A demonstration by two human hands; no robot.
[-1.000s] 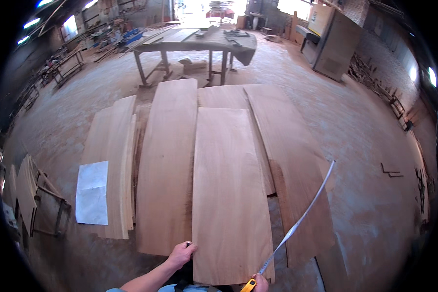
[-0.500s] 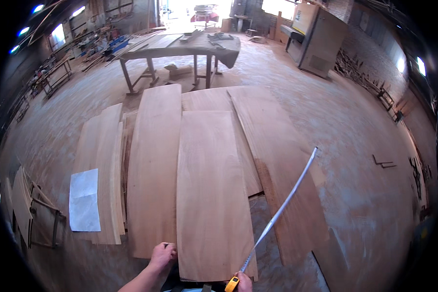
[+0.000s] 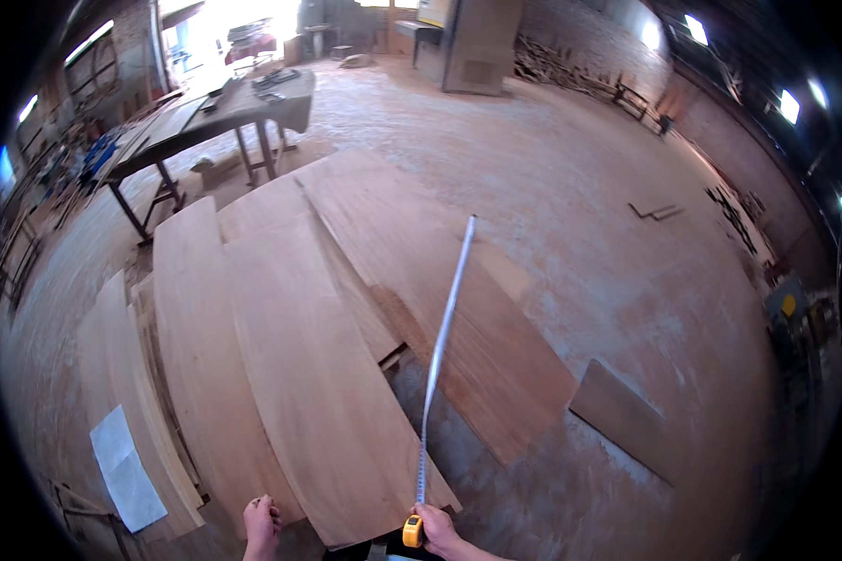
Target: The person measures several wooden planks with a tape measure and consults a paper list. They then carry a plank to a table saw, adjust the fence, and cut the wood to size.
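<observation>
Our right grip [image 3: 437, 529] is closed around a yellow tape measure [image 3: 412, 532], just by the near corner of the middle board [image 3: 295, 346]. Our left grip [image 3: 262, 517] has its fingers curled in by the near end of the left board [image 3: 196, 346] (we cannot tell if something small is tucked inside). We cannot tell if that hand touches the wood.

The tape's long white strip [image 3: 438, 355] is already pulled out. It goes up over the gap and across the right board [image 3: 440, 346], and its tip shows by that board's far edge. The boards are already spread out side by side, some on top of others. The strip does not lie flat along any board yet, as far as we can judge, and we see no marks on the wood.

The strip is thin and bends a bit. The boards are long, flat and light brown, with soft wavy lines. The right one has a rough, darker side. On the left, a creased white paper [image 3: 128, 472] lies on a pile of pale boards [image 3: 112, 374]. A small dark board [image 3: 617, 421] rests on the dusty floor [image 3: 664, 299]. Farther off, a table [image 3: 295, 105] wears a droopy grey cover.
</observation>
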